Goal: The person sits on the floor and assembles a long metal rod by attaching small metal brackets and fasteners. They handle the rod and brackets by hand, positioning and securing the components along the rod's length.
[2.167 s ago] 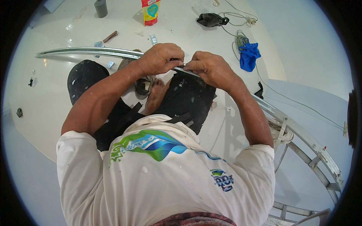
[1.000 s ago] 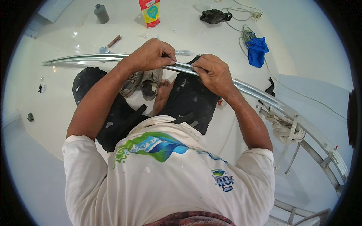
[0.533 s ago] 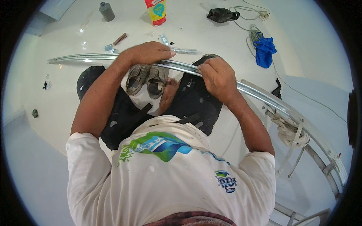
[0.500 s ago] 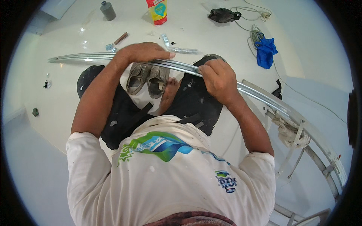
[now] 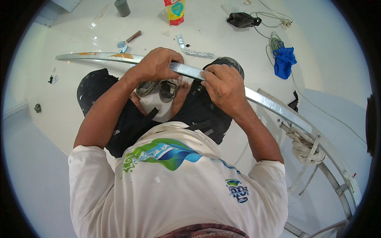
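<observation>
Gripping a long metal channel [image 5: 254, 97] with 2 bare hands, the person is seen from above, seated with dark-trousered legs drawn up beneath it. The left hand [image 5: 156, 63] is closed over the channel from above, fingers curled round its far edge. The right hand [image 5: 224, 85] is closed on the same strip just beside the left, at about 4 o'clock from it, knuckles uppermost. The channel is carried across the middle of the view: its left end [image 5: 65, 56] is found at 10 o'clock, where rust-coloured marks are shown on it, and from the hands it is bent by the lens down toward 4 o'clock, passing over a metal ladder frame [image 5: 337, 186] bound with a pale rope [image 5: 303, 144].

A pair of worn shoes [image 5: 158, 88] is seen directly below the left hand, under the channel. On the white floor [image 5: 71, 103] beyond the hands, a short metal bracket piece [image 5: 192, 49] is laid at 12 o'clock, near the channel but apart from it. A yellow and red pouch [image 5: 174, 11] is stood farther off at 12 o'clock, with a grey cylinder [image 5: 122, 8] at 11 o'clock. A blue cloth [image 5: 283, 62] is lying at 2 o'clock beside a coiled cord [image 5: 274, 39], and a black bag [image 5: 243, 20] is placed at 1 o'clock.
</observation>
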Demonstrator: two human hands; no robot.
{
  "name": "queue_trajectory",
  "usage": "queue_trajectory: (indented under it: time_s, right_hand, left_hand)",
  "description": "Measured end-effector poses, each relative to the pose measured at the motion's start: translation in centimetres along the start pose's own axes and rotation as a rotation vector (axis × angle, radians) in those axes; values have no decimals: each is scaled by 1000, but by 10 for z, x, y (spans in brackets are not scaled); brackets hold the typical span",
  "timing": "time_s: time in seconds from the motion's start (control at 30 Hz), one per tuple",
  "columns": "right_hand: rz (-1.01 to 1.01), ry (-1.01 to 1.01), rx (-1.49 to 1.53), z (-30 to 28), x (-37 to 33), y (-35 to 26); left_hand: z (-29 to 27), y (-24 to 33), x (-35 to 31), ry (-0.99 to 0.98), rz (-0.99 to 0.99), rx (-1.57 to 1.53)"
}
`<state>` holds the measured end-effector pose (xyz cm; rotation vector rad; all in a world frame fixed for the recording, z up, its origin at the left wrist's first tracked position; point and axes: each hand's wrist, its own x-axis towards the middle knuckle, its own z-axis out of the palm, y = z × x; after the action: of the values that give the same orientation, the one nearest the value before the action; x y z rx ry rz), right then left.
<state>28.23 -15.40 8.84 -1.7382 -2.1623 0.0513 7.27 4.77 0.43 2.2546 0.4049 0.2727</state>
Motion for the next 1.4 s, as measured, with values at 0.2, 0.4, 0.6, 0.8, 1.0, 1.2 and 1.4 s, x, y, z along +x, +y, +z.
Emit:
queue_trajectory:
  time_s: [0.2, 0.4, 0.6, 0.8, 1.0, 1.2, 1.4]
  right_hand:
    - [7, 35, 28, 2, -11, 2]
    - [75, 6, -66, -12, -26, -1]
    - [16, 25, -148, -9, -33, 7]
    - [-24, 62, -193, -5, -36, 7]
    - [-81, 27, -259, -8, -23, 22]
    - [-94, -146, -303, -26, -5, 23]
    - [-106, -293, -239, -55, 23, 9]
  left_hand:
    - [-3, 9, 1, -80, -38, 65]
    - [-6, -5, -1, -109, 44, 22]
    - [-47, -16, -4, -307, -213, -1]
    - [-74, -54, -34, -321, -445, 417]
    - [-47, -54, -25, -199, -218, 314]
    - [2, 0, -1, 78, 120, 256]
    - [15, 1, 9, 86, 116, 238]
